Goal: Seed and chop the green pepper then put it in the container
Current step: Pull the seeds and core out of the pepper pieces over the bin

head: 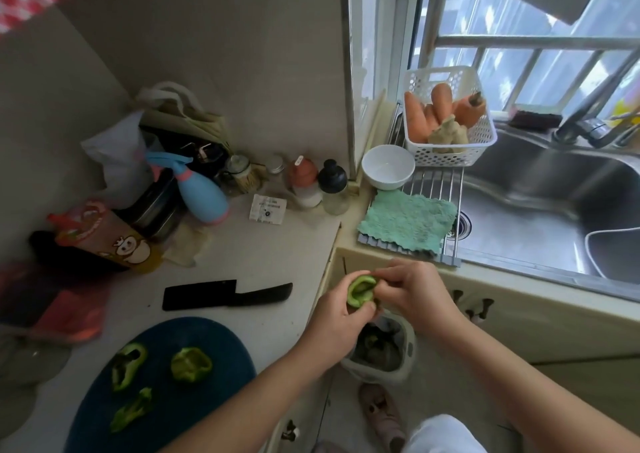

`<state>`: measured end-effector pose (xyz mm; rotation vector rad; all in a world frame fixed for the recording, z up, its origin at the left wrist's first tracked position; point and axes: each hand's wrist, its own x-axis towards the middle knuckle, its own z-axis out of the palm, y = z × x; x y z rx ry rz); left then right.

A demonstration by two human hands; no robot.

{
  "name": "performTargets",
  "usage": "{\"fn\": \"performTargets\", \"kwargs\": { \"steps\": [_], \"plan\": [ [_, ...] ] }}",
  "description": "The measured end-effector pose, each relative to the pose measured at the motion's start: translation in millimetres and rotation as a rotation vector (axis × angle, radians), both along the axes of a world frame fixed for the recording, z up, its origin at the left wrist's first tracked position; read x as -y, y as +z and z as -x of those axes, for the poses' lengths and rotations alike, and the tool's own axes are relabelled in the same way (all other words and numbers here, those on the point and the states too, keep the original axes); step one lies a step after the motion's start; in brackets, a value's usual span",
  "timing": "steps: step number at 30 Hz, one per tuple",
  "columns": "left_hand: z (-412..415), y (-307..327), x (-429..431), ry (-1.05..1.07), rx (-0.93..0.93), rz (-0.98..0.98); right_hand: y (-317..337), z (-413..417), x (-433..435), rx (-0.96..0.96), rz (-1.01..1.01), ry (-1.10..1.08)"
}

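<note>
Left hand (337, 324): at 5 o'clock in the view, off the counter edge, fingers curled round the held pepper piece (360, 290), hollow side up.
Right hand (412, 290): fingertips pinched into that hollow. Picking out seeds or pith, I'd judge, though what they have is too small to tell.
Bin (410, 345): at 6 o'clock of the hands, right below them, with dark scraps inside.
Cutting board (207, 341): at 7 o'clock, carrying three pepper pieces (191, 364), all apart and none chopped.
Cleaver (225, 294): flat on the counter at 12 o'clock of the board, and nobody's touching it.
White bowl (386, 179): at 2 o'clock by the sink, nothing visible in it. Likely the container.
Progress: pepper split and seeding underway. The chopping and the transfer are both yet to come.
</note>
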<state>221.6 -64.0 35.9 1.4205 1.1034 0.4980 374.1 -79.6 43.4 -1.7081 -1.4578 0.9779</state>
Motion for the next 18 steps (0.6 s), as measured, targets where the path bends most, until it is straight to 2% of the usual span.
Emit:
{"fn": "performTargets", "kwargs": {
  "steps": [8, 12, 18],
  "plan": [
    [0, 2, -8, 0.006, 0.072, 0.061, 7, -8, -6, -0.095, 0.087, -0.054],
    [0, 1, -7, -0.012, 0.078, 0.051, 10, -13, -7, -0.227, 0.178, -0.088],
    [3, -1, -9, -0.005, 0.045, 0.061, 14, -20, -11, -0.213, 0.240, 0.051]
  ]
}}
